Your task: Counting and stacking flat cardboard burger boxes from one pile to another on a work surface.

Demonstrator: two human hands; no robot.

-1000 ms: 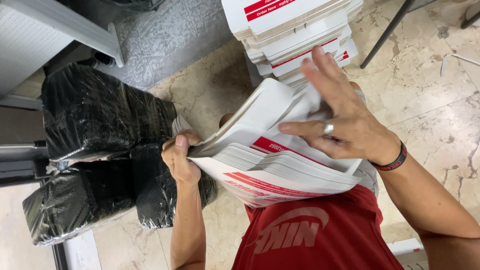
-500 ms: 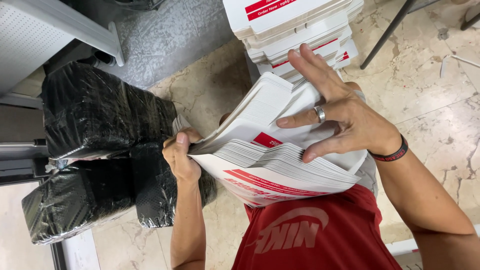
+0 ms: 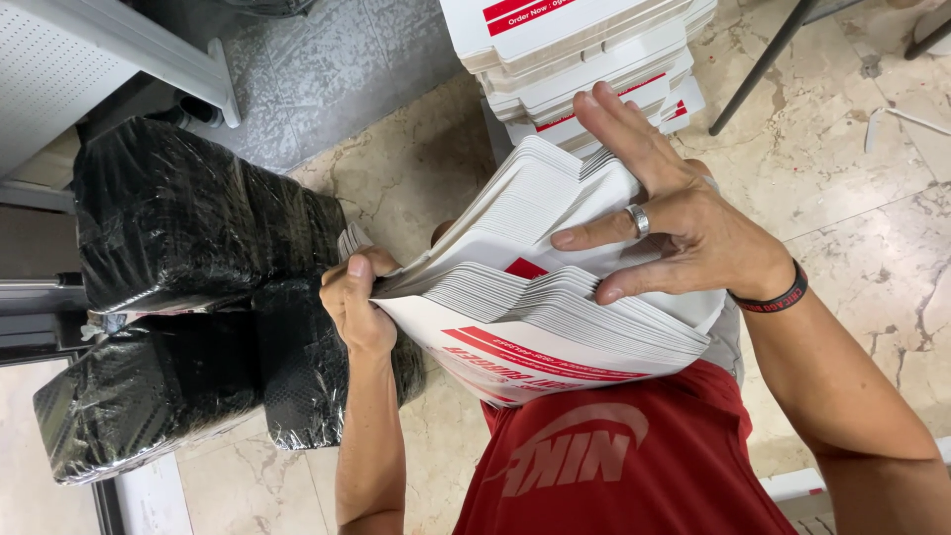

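Observation:
A thick stack of flat white cardboard sheets with red print [image 3: 540, 327] rests against my red shirt. My left hand [image 3: 355, 297] grips the stack's left end, thumb on top. My right hand [image 3: 674, 223], with a ring and a dark wristband, lies on the upper sheets. Its fingers are spread and dug between the layers, lifting a top bundle [image 3: 535, 198] away from the rest.
Black plastic-wrapped bundles [image 3: 188, 218] lie stacked on the marble floor at the left. A pile of white boxes with red labels [image 3: 584, 59] stands ahead. A grey metal frame [image 3: 109, 50] is at top left, a thin dark leg [image 3: 753, 69] at top right.
My right hand's fingers have spread wider and pushed deeper between the sheets, parting the top bundle further. My left hand has kept its grip.

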